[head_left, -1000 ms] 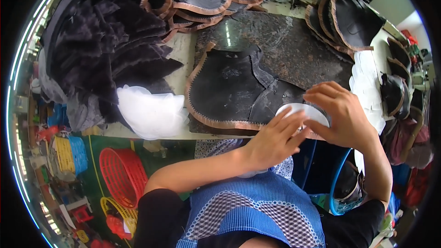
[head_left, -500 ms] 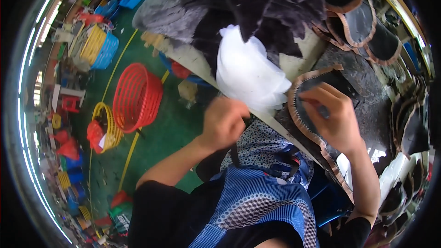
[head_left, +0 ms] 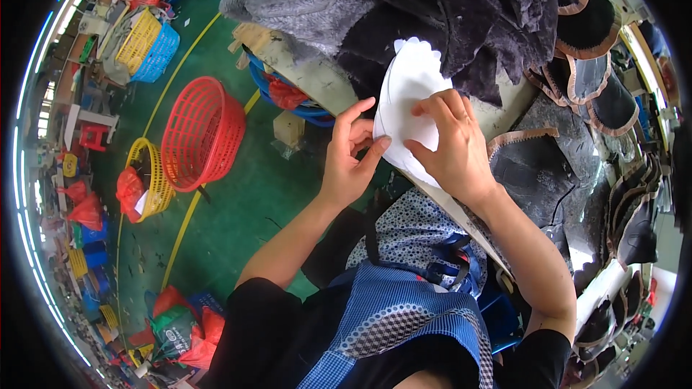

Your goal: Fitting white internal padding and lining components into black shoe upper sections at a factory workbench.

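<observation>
A stack of thin white sheets [head_left: 409, 94] with scalloped ends lies at the table's near edge. My left hand [head_left: 352, 150] is at its left side, fingers spread and slightly curled, with the thumb tip at the sheets' edge. Over the sheets' right part arches my right hand [head_left: 455, 142], its thumb and forefinger apart; I cannot tell how firmly the tips touch the top sheet. To the right of that hand, a dark pad with a pleated tan edge [head_left: 530, 166] rests on the table, partly hidden by my right hand and forearm.
Dark grey plush fabric [head_left: 425, 7] is heaped behind the sheets. More tan-edged dark pads [head_left: 587, 25] lie at the far right, with others [head_left: 638, 220] stacked nearer. On the green floor to the left stand a red basket [head_left: 204, 133] and a yellow basket [head_left: 153, 180].
My right hand has left the tan-edged pad and moved left over the white sheets. My left hand has gone from curled to spread and up beside them. The view has shifted slightly.
</observation>
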Motion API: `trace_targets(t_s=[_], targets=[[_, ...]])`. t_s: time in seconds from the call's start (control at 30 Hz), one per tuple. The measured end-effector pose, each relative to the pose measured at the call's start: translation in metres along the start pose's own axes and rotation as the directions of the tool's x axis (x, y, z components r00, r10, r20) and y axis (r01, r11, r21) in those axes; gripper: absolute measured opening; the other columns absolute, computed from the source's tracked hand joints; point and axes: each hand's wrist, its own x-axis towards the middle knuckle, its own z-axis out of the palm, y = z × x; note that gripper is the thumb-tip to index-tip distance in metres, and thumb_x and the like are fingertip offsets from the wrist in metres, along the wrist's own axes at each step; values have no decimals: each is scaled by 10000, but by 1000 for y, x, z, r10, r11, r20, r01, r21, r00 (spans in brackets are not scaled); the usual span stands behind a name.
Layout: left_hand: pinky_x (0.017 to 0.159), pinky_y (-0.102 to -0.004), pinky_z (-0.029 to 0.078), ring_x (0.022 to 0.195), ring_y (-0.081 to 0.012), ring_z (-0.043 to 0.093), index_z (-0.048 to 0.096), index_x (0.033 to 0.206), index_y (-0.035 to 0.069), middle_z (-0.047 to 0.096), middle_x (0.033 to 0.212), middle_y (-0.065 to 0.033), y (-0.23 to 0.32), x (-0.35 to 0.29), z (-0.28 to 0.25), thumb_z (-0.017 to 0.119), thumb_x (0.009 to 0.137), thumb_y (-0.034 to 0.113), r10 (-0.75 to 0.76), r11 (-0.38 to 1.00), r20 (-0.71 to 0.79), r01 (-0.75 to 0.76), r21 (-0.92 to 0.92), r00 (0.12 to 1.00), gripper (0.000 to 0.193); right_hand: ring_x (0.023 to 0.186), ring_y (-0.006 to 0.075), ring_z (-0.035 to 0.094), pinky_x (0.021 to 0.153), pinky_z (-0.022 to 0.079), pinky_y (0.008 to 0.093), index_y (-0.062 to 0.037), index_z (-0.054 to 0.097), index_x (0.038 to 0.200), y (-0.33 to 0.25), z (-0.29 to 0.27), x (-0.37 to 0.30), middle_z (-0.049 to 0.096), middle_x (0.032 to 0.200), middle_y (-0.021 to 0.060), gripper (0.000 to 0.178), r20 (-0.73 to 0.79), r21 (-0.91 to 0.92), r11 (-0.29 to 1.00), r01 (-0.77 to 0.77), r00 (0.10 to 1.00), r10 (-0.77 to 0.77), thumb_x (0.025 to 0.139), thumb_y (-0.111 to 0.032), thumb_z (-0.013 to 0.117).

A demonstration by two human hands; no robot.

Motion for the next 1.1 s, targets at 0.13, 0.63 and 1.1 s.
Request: trace_targets(t_s=[0.13, 0.63, 1.1], targets=[[876, -278, 526, 993, -133, 654, 340, 1506, 36, 686, 1117, -110, -5, -2, 0, 657, 992, 16, 33, 999, 18, -33, 19, 999, 604, 1047, 361, 574, 917, 496, 442, -62, 608, 1090, 1, 1, 2, 578, 1110, 131, 436, 9, -20, 1000, -10, 1000, 10, 715, -80, 830], [840, -289, 543, 932, -139, 655, 394, 1483, 27, 672, 1031, -104, 6, 6, 9, 600, 999, -25, 175, 982, -13, -173, 72, 985, 528, 808, 294, 698, 672, 571, 424, -69, 646, 898, -31, -3, -3, 644, 980, 98, 259, -89, -240, 971, 12, 995, -34, 743, -197, 808], [866, -378, 510, 1006, -284, 599, 680, 1138, 29, 596, 1100, -128, 16, -7, 3, 741, 846, -10, 402, 696, -79, -248, 674, 912, 300, 638, 31, 423, 542, 327, 213, 9, 616, 908, 20, -123, -73, 544, 756, -36, 108, -529, 207, 951, -229, 792, 306, 990, -35, 562]])
